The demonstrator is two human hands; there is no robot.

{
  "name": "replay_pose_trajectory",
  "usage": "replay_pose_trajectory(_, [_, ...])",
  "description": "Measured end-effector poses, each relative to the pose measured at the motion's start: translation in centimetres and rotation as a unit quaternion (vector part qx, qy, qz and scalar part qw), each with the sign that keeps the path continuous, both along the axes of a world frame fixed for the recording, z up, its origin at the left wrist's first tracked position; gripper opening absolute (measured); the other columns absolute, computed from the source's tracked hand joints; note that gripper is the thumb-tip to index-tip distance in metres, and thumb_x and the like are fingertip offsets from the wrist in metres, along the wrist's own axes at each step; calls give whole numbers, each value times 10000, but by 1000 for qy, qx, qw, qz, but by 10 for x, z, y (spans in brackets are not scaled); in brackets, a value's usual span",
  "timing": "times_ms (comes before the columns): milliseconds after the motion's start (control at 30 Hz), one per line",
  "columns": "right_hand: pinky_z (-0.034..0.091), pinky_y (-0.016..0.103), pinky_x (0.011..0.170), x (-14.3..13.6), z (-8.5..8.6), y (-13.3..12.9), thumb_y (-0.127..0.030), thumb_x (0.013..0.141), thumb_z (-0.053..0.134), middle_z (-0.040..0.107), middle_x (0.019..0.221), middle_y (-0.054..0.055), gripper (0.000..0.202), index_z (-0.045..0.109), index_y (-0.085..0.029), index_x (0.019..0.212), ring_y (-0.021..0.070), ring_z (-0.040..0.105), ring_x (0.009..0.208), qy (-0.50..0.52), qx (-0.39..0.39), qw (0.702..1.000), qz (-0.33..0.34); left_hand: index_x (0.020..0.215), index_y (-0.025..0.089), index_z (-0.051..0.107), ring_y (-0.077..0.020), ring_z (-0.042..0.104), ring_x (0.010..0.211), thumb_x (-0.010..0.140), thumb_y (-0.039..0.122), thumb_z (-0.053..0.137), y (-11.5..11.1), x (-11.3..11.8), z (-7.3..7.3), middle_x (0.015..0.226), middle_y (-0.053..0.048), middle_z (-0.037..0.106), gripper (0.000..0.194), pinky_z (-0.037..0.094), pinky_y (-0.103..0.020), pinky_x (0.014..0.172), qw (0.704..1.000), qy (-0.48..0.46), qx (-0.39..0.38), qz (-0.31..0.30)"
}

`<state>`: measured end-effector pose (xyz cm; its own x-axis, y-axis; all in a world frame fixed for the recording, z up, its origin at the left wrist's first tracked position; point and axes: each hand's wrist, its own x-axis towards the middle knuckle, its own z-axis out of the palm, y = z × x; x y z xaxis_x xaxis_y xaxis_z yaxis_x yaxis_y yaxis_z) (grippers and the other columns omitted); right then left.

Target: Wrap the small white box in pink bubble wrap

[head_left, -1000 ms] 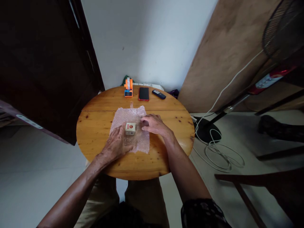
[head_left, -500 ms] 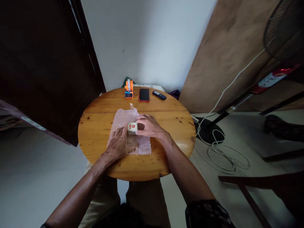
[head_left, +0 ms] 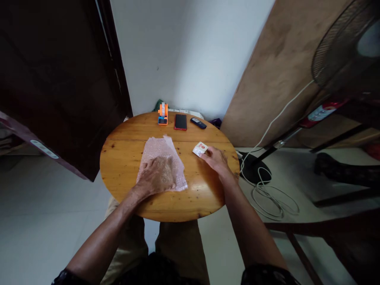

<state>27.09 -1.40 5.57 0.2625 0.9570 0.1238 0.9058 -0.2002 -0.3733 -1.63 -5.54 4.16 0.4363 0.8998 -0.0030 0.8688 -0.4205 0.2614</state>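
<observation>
A sheet of clear bubble wrap (head_left: 158, 147) lies on the round wooden table (head_left: 124, 182). My left hand (head_left: 154, 174) rests on it, fingers spread and palm down. Its right side looks smeared or overlaid by the clear wrap, so the thumb side is hard to make out. To the right of the wrap, my right hand (head_left: 216, 158) grips a small white box (head_left: 200, 149) with a red mark on its top. Thumb and fingers close on the box's right side.
Along the table's far edge stand an orange tape dispenser (head_left: 163, 114), a smartphone (head_left: 180, 122) with a red edge and a dark mobile phone (head_left: 198, 123). A standing fan (head_left: 253, 166) and a loose white cable (head_left: 271, 202) are on the floor at right.
My right hand has carried the small box from the bubble wrap to the right, off the wrap. My left hand has shifted right across the wrap. The view has moved slightly.
</observation>
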Motion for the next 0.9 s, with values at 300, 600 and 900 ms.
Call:
replay_pose_trajectory(300, [438,413,1059,-78,33,-33,-272,938,493,668,1278,100,367,623,-216,1277,243,590,1215,48,144,940,305,1491,264,398,-439,361,1376,708,640,706,5,4,-1,1540,-151,413,921,298,-598,1103,1000,-23,8,-14])
replay_pose_trajectory(600, [388,389,1103,-104,-7,7,-181,974,448,602,1347,164,336,603,-117,1266,241,528,1284,-103,-21,942,319,1472,198,437,-444,329,1421,750,654,659,6,3,-11,1534,-202,411,882,249,-577,1149,1000,0,23,-10])
replay_pose_trajectory(900, [402,450,1054,-85,-16,21,-290,989,449,521,1462,170,405,555,-114,1338,314,533,1262,-134,-5,963,235,1424,169,490,-463,353,1406,733,615,684,15,8,-10,1528,-231,417,845,284,-601,1122,999,-12,29,-11])
